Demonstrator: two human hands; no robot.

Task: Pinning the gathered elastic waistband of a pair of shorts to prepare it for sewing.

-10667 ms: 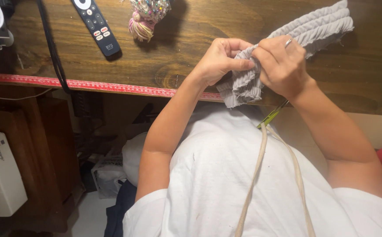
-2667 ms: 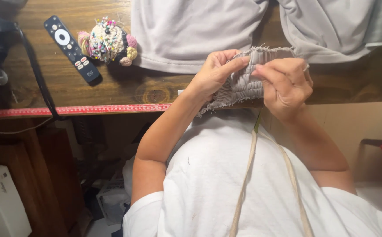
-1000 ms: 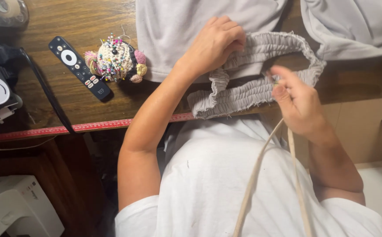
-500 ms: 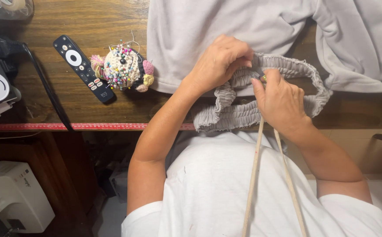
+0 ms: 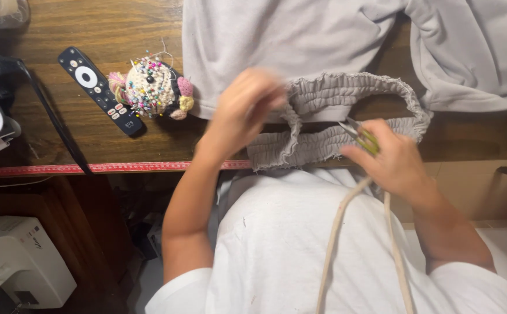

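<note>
Since half a second ago your left hand (image 5: pixel 244 110) has lifted off the bunched cloth and blurred with motion, and your right hand (image 5: pixel 390 160) has slid down and to the right, away from it.

From the head camera — the only view — your left hand hovers over the near end of the grey ruched waistband (image 5: pixel 335 125), which lies half on the wooden table (image 5: pixel 90 23) and half over its edge, against the grey garment (image 5: pixel 300 40). Its fingers look loosely curled, but the blur means I cannot tell whether they pinch any fabric. Your right hand is closed round small yellow-green thread snips (image 5: pixel 361 135), blades pointing at the waistband's lower band. Left of the garment sit a pincushion (image 5: pixel 148 87) (bristling with pins) and a black remote (image 5: pixel 99 90); a red tape measure (image 5: pixel 108 168) runs along the table's front edge.
</note>
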